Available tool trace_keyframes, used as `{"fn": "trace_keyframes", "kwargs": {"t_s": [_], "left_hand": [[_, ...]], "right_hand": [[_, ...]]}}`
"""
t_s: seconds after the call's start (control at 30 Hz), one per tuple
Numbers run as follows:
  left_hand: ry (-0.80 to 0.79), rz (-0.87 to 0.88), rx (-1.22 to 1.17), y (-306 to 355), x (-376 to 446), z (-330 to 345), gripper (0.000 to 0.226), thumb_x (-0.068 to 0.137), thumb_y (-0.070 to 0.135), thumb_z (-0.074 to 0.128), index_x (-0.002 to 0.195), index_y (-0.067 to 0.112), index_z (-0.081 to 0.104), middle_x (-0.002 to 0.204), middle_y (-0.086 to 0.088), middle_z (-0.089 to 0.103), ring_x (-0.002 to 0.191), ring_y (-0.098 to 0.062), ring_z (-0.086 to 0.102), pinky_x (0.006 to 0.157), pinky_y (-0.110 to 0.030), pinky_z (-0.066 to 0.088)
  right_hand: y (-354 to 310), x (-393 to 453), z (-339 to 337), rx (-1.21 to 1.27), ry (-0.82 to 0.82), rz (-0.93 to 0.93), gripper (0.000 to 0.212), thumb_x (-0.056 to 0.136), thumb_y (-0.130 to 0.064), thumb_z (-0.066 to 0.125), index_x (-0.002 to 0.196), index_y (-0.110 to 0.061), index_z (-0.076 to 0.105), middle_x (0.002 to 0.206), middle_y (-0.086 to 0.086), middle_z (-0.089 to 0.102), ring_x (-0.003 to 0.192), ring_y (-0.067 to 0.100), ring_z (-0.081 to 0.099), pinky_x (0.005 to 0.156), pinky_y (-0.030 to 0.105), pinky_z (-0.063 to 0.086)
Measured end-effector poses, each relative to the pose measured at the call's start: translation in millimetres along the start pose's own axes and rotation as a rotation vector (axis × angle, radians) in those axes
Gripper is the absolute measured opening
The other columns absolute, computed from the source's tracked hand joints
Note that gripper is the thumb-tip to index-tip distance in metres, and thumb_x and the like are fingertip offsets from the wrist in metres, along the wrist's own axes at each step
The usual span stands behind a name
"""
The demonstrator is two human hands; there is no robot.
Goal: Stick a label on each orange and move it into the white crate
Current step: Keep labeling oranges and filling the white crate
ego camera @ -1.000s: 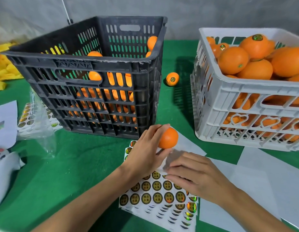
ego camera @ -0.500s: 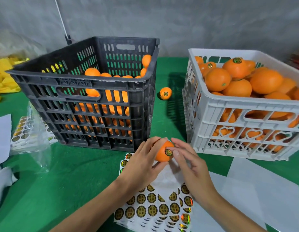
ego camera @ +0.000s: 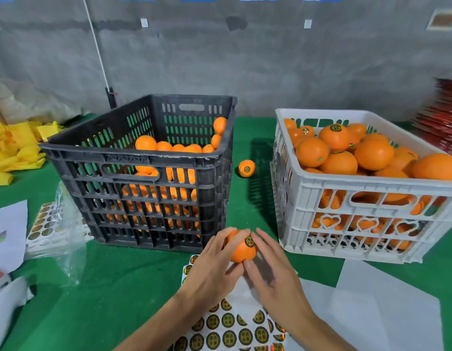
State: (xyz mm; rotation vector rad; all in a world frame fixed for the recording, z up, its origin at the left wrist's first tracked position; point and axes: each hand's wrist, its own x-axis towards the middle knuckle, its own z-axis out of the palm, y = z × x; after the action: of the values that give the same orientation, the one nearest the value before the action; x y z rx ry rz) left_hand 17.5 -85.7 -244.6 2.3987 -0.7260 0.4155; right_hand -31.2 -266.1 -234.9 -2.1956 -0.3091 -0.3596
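A small orange (ego camera: 241, 250) with a round gold-and-black label (ego camera: 249, 241) on its top is held above the sticker sheet (ego camera: 227, 330). My left hand (ego camera: 214, 272) grips it from the left, fingers curled over its top. My right hand (ego camera: 273, 274) holds it from the right, a fingertip beside the label and the thumb under the fruit. The white crate (ego camera: 366, 198) stands at the right, heaped with labelled oranges. The black crate (ego camera: 143, 173) at the left holds several more oranges.
A single labelled orange (ego camera: 246, 168) lies on the green table between the two crates. More sticker sheets in a clear bag (ego camera: 52, 224) lie at the left. White backing papers (ego camera: 371, 300) cover the front right. Yellow cloths (ego camera: 14, 148) are piled far left.
My right hand left the sticker sheet, brought a label up and put it on the orange. The camera tilted up, showing more of the wall.
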Motion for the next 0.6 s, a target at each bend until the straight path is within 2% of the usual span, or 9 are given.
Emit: {"fn": "trace_keyframes", "kwargs": {"t_s": [0.07, 0.17, 0.27, 0.33, 0.4, 0.47, 0.5, 0.53, 0.6], "left_hand": [[-0.004, 0.018, 0.016, 1.8, 0.5, -0.5, 0.063, 0.099, 0.045, 0.059, 0.151, 0.055, 0.025, 0.153, 0.013, 0.034, 0.135, -0.010, 0.045, 0.113, -0.021, 0.037], [0.014, 0.033, 0.002, 3.1, 0.3, -3.6, 0.059, 0.100, 0.041, 0.060, 0.150, 0.054, 0.030, 0.154, 0.012, 0.033, 0.133, -0.012, 0.047, 0.109, -0.024, 0.043], [0.002, 0.029, -0.003, 3.5, 4.7, -11.0, 0.060, 0.100, 0.039, 0.061, 0.147, 0.056, 0.028, 0.151, 0.013, 0.034, 0.131, -0.010, 0.048, 0.107, -0.028, 0.048], [-0.012, 0.029, 0.013, 9.2, 13.6, -17.5, 0.063, 0.099, 0.036, 0.061, 0.145, 0.058, 0.024, 0.148, 0.015, 0.033, 0.131, -0.009, 0.046, 0.107, -0.028, 0.047], [0.015, 0.027, 0.006, 22.2, 27.9, -27.8, 0.067, 0.097, 0.032, 0.062, 0.144, 0.058, 0.022, 0.146, 0.017, 0.032, 0.129, -0.009, 0.045, 0.105, -0.028, 0.048], [0.098, 0.059, -0.008, 39.6, 47.4, -44.1, 0.069, 0.096, 0.025, 0.065, 0.147, 0.052, 0.029, 0.146, 0.015, 0.033, 0.130, -0.011, 0.045, 0.103, -0.031, 0.049], [0.146, 0.078, -0.025, 49.7, 59.3, -53.5, 0.071, 0.095, 0.020, 0.067, 0.150, 0.047, 0.031, 0.146, 0.014, 0.034, 0.131, -0.011, 0.045, 0.104, -0.032, 0.049], [0.197, 0.090, -0.049, 61.0, 73.5, -64.0, 0.073, 0.094, 0.016, 0.069, 0.151, 0.043, 0.033, 0.147, 0.014, 0.035, 0.133, -0.011, 0.044, 0.106, -0.033, 0.048], [0.283, 0.094, -0.094, 87.2, 107.1, -85.3, 0.077, 0.091, 0.009, 0.072, 0.153, 0.036, 0.034, 0.151, 0.013, 0.037, 0.138, -0.009, 0.042, 0.114, -0.034, 0.043]], "right_hand": [[0.0, 0.2, 1.6, -0.030, -0.011, -0.009, 0.063, 0.103, -0.052, 0.052, 0.159, -0.043, 0.025, 0.163, -0.035, 0.016, 0.150, -0.010, 0.015, 0.117, 0.015, 0.022], [-2.2, 0.2, -0.6, -0.059, -0.017, 0.065, 0.080, 0.098, -0.070, 0.046, 0.161, -0.048, 0.002, 0.163, -0.038, 0.004, 0.146, -0.021, 0.003, 0.121, 0.022, 0.024], [-9.9, 4.8, -9.5, -0.158, 0.007, -0.049, 0.073, 0.100, -0.067, 0.044, 0.160, -0.048, 0.007, 0.163, -0.038, 0.001, 0.148, -0.017, 0.004, 0.120, 0.024, 0.032], [-18.6, 13.4, -17.8, -0.241, -0.008, -0.108, 0.063, 0.101, -0.069, 0.034, 0.156, -0.053, 0.008, 0.160, -0.042, -0.005, 0.147, -0.019, 0.003, 0.121, 0.021, 0.027], [-33.4, 25.4, -29.0, -0.382, -0.026, -0.127, 0.067, 0.101, -0.070, 0.026, 0.160, -0.043, 0.008, 0.163, -0.035, -0.010, 0.149, -0.014, 0.009, 0.123, 0.019, 0.022], [-54.2, 40.8, -45.0, -0.585, 0.102, -0.211, 0.071, 0.103, -0.062, 0.030, 0.161, -0.019, 0.031, 0.168, -0.010, 0.023, 0.147, 0.007, 0.039, 0.115, 0.023, 0.034], [-66.8, 49.8, -57.0, -0.636, 0.191, -0.258, 0.070, 0.103, -0.058, 0.034, 0.153, -0.010, 0.045, 0.160, 0.002, 0.043, 0.138, 0.016, 0.053, 0.108, 0.026, 0.044], [-78.9, 60.1, -70.3, -0.662, 0.286, -0.290, 0.068, 0.103, -0.056, 0.038, 0.146, -0.006, 0.054, 0.150, 0.008, 0.055, 0.128, 0.021, 0.062, 0.101, 0.029, 0.051], [-98.0, 85.1, -101.1, -0.666, 0.397, -0.307, 0.064, 0.103, -0.055, 0.045, 0.141, -0.005, 0.057, 0.138, 0.011, 0.065, 0.116, 0.025, 0.069, 0.088, 0.033, 0.058]]}}
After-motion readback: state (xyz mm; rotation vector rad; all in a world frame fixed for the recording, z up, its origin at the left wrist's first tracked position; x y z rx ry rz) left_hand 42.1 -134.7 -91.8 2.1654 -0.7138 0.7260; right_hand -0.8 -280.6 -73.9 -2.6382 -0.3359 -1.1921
